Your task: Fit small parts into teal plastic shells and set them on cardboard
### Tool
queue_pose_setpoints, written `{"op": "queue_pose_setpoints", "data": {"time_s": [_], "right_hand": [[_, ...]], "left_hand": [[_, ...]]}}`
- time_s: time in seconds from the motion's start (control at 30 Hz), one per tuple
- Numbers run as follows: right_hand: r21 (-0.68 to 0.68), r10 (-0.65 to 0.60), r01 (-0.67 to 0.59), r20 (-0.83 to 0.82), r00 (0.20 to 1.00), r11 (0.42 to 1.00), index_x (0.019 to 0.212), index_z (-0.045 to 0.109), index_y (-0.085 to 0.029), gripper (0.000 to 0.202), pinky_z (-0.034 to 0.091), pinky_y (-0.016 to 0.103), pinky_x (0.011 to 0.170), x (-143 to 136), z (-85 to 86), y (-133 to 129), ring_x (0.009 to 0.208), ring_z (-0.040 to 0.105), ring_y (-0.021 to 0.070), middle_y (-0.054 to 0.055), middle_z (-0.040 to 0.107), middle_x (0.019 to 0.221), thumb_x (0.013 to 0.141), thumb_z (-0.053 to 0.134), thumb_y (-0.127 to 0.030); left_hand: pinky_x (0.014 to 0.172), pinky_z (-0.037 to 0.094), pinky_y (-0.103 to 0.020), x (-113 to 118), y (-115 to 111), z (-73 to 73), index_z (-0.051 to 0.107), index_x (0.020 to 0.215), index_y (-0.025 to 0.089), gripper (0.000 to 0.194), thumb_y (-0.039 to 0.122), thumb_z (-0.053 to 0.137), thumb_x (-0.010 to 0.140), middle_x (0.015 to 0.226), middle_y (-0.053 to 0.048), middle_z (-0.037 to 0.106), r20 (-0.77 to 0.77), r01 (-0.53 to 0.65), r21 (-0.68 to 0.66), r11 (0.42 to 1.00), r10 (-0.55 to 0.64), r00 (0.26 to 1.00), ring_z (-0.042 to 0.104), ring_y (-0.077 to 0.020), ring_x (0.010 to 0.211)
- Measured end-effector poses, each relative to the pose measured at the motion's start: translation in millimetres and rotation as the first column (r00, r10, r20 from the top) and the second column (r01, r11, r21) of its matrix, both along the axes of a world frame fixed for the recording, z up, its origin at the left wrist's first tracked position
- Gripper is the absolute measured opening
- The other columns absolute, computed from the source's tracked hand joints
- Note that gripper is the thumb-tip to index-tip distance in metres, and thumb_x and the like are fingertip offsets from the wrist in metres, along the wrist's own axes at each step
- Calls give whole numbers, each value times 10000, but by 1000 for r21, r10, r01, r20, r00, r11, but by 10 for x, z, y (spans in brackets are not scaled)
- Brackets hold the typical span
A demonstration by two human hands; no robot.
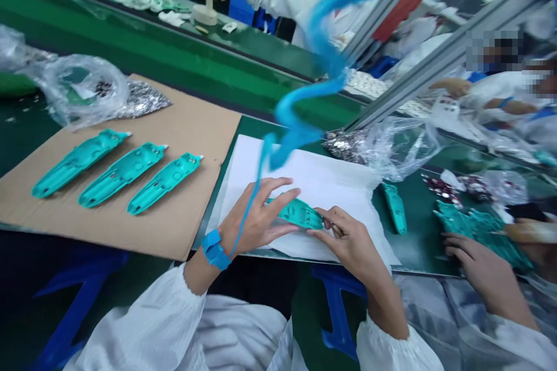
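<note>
White paper (348,177) on the green workbench (418,250) backs the teal plastic shell (300,214). The left hand (250,217), fingers spread, braces one end against its thumb; the right hand (350,237) clamps the other. Light, level support should limit twisting.

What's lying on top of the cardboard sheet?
Three teal plastic shells and part of a clear bag of silvery pieces. The cardboard beneath them can't be seen.
</note>
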State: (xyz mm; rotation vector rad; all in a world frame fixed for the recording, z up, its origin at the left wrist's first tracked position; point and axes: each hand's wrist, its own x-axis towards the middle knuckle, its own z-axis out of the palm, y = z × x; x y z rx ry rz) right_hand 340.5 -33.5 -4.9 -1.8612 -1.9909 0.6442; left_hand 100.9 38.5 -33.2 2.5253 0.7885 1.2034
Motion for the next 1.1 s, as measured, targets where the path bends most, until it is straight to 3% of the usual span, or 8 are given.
{"op": "queue_pose_setpoints", "data": {"time_s": [0.13,0.23,0.33,0.57,0.7,0.93,1.1], "right_hand": [[104,-263,250,148,953,963,1096,681,-207,463,400,277,625,213,81,-260,647,513,151,24,552,783,899,540,-602],[218,-530,489,205,823,844,1030,686,-161,562,407,296,637,497,44,-455,665,566,183,43,592,769,873,511,-672],[253,-697,650,247,673,717,975,686,-139,607,409,314,650,778,-35,-520,725,623,234,73,636,791,863,481,-700],[76,-734,786,421,533,614,893,680,-156,472,406,315,648,1062,-141,-130,890,673,299,137,691,895,909,470,-578],[43,-755,827,436,489,560,1029,673,-139,456,461,356,734,1131,-203,37,991,666,333,175,684,1052,926,469,-533],[80,-774,835,433,462,544,1064,665,-158,436,486,406,789,1143,-232,152,998,667,335,187,653,1126,948,439,-512],[133,-769,810,434,470,570,1038,679,-192,385,479,366,743,1116,-238,91,947,675,308,150,671,1088,937,467,-497]], "left_hand": [[1078,426,-479,0,29,50,392,1412,180,601,376,648,904,1415,-167,487,-52,-48,-68,997,45,998,460,-293,1305],[1057,447,-472,16,78,25,413,1405,222,532,346,611,927,1376,-126,526,-70,-37,-72,997,32,997,489,-282,1270],[1023,477,-462,28,109,-23,447,1386,245,489,374,585,936,1343,-105,554,-83,-32,-80,996,25,996,509,-284,1248],[956,525,-421,5,145,-45,534,1293,258,376,366,572,936,1233,-73,618,-73,-39,-44,998,35,997,550,-266,1182],[905,553,-409,-5,166,-52,567,1249,274,338,382,575,928,1198,-65,637,-76,-50,-23,998,48,996,578,-266,1142],[832,598,-398,-21,223,-133,585,1228,298,345,420,600,906,1196,-54,648,-113,-62,-5,998,61,992,617,-262,1103],[830,600,-389,-14,196,-52,613,1163,290,261,339,605,906,1158,-62,656,-62,-45,0,999,45,997,634,-254,1075]]}}
